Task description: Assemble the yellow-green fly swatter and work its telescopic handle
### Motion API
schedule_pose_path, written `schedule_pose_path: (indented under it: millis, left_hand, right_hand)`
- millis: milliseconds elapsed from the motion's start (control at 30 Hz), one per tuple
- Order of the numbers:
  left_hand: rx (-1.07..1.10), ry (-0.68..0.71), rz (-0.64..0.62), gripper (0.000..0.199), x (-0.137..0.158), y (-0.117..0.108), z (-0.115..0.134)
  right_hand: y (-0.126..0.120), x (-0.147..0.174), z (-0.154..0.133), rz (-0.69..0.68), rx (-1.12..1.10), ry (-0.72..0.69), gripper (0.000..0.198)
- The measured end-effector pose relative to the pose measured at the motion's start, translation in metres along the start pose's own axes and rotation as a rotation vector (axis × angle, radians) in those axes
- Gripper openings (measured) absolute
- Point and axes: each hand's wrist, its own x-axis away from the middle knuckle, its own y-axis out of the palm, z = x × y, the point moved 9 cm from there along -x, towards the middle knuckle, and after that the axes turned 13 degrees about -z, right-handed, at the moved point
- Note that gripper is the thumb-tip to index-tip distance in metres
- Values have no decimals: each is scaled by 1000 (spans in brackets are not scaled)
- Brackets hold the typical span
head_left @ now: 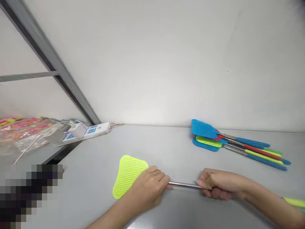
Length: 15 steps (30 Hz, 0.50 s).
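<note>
A fly swatter with a yellow-green perforated head point(130, 175) is held level above the grey table in both of my hands. My left hand point(152, 184) is closed around it just beside the head, covering the neck. Farther along, my right hand point(214, 184) grips the thin metal rod point(184, 184), its fingers curled. A blurred yellow-green piece point(295, 202) shows past my right forearm at the right edge, in line with the rod; the forearm hides whether they join.
Several fly swatters point(205, 128) in blue, red and yellow-green lie piled by the wall at the right. At left are a white power strip point(98, 128) with a plugged-in adapter point(77, 130), and clear plastic bags point(30, 133) of colourful items. A grey metal frame point(71, 86) slants up behind.
</note>
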Motion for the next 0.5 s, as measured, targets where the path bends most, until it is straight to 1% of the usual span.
schedule_pose_path:
  millis: [167,333,433,500]
  left_hand:
    - [41,-30,23,22,-4,-10,-2]
    - [153,-36,-2,25,-5,-15,-9]
    - [226,-25,32,21,-3,-19,-14]
    - [243,-27,72,21,-1,-23,-18]
  right_hand:
    - [-7,7,-12,2,33,-74,28]
    - [-7,8,-17,-17,60,-125,31]
    - [-10,9,-17,-6,84,-130,33]
    - [-12,10,-18,7,81,-129,33]
